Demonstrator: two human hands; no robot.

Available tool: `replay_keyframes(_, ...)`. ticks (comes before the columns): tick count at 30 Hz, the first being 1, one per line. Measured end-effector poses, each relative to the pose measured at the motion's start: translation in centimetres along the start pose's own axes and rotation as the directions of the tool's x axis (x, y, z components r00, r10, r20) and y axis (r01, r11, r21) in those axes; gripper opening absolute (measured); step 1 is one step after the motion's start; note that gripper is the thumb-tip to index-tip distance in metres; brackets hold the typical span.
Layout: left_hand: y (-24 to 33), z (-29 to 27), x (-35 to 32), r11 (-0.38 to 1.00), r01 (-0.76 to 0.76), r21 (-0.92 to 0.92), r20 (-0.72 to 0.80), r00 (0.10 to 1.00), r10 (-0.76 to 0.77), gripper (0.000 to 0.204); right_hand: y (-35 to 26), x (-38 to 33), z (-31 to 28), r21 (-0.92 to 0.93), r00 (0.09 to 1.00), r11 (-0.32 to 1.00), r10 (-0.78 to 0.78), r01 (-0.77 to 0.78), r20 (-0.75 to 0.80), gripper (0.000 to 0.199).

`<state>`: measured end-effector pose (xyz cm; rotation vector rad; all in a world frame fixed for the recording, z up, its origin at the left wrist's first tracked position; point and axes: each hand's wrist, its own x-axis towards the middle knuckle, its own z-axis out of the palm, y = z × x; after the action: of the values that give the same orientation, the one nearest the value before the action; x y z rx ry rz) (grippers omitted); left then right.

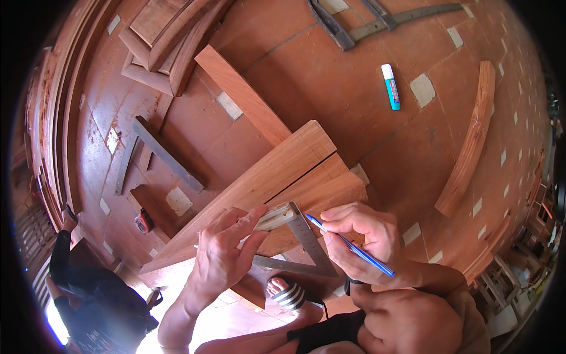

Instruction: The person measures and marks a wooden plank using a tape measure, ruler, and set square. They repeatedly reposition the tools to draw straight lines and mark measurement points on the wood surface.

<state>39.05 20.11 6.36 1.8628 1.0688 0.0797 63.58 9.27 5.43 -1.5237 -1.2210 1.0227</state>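
My left hand (227, 245) is closed on the wooden stock of a carpenter's square (311, 245), whose metal arms form a corner near the boards' end. Between the fingers of my right hand (365, 236) is a blue pen (368, 258), its tip pointing up and left beside the square's top corner. Beneath the square lie wooden boards (268, 174) set side by side, with a dark gap between them, running diagonally. Another wooden bar (244, 94) reaches from their far side toward the upper left.
On the tiled floor lie a teal tube with a white cap (390, 88), a curved wooden piece (471, 141), a metal clamp (407, 19), another square (168, 153) and a red-and-black tape measure (143, 221). Framed wooden panels (168, 35) are stacked far left. A person in dark clothes (100, 301) is at lower left.
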Motion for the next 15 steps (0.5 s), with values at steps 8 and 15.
replay_keyframes(8,-0.10,0.03,-0.01,1.000,-0.023,-0.009,-0.008,1.000,0.023,0.044,-0.01,-0.08,0.24,-0.011,1.000,1.000,0.023,-0.023,-0.007,0.020)
replay_keyframes(15,-0.09,0.09,-0.04,1.000,-0.012,-0.009,-0.012,1.000,0.012,0.044,-0.11,-0.04,0.34,-0.003,0.999,0.999,0.048,-0.048,-0.016,0.018)
